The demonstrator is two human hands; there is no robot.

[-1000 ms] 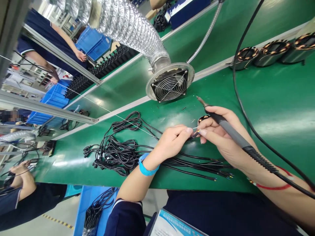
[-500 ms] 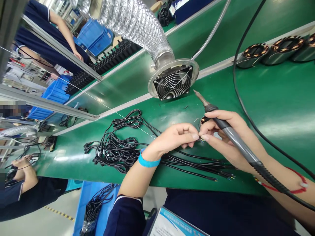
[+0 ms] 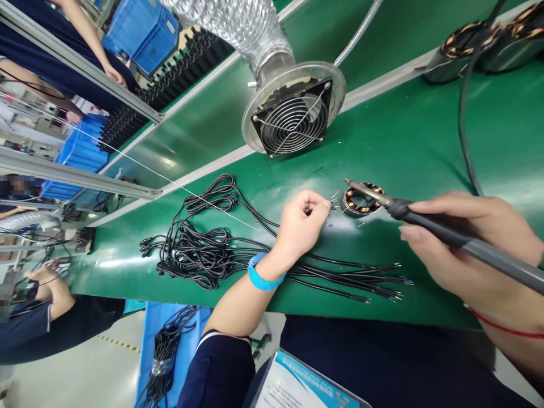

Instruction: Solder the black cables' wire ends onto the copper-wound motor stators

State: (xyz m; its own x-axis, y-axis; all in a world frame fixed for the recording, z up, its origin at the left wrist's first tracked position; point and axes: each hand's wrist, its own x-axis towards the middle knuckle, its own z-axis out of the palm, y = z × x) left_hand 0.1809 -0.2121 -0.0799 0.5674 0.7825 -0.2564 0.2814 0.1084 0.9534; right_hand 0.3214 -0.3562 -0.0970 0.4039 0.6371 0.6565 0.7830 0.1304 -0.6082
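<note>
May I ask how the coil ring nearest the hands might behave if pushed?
The coil ring would probably slide rather than roll, since its opening faces up. Copper windings suggest it may feel heavy for its size.

the white-trimmed navy sleeve (image 3: 221, 368) is worn with a blue wristband (image 3: 262, 275) and seemingly corded red bracelet (image 3: 497, 326).

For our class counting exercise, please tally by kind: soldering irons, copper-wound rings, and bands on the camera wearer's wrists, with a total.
Soldering irons: 1
Copper-wound rings: 3, one cut off by the frame
Wristbands: 2
Total: 6
</note>
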